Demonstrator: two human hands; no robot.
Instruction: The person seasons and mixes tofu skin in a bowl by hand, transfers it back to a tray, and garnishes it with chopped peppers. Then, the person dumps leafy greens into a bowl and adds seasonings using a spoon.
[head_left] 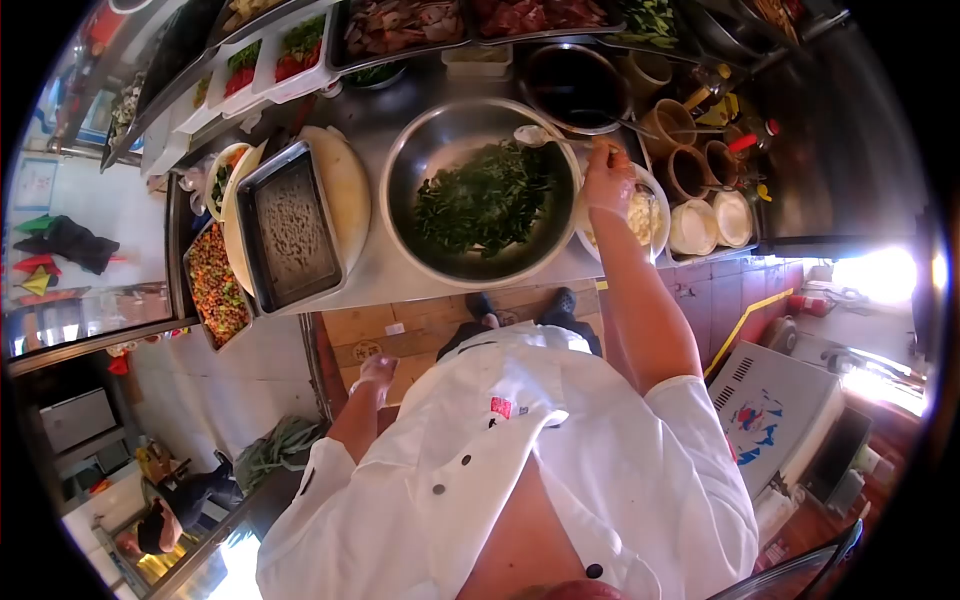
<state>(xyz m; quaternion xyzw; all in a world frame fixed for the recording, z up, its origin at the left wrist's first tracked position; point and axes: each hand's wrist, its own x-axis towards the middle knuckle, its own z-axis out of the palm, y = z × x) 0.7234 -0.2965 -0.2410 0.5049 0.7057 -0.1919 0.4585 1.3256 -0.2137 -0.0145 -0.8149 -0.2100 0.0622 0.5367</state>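
Note:
My right hand point(608, 182) is closed around the handle of a metal spoon point(534, 135). The spoon's bowl looks whitish and is over the far right part of a large steel mixing bowl point(397, 225). Chopped dark green leaves point(485, 195) lie in that bowl. Below my right wrist, partly covered by it, stands a white bowl point(662, 225) with pale chopped pieces point(642, 215). My left hand point(377, 372) hangs low beside my body, away from the counter. Its fingers are loosely curled and apart, with nothing visible in them.
Left on the counter, a dark metal tray point(325, 225) rests on a round board point(350, 200). Beside it is a tray of diced mixed vegetables point(215, 285). A pot of dark liquid point(575, 88) and brown jars point(668, 125) stand at the back right. Another person point(160, 525) is lower left.

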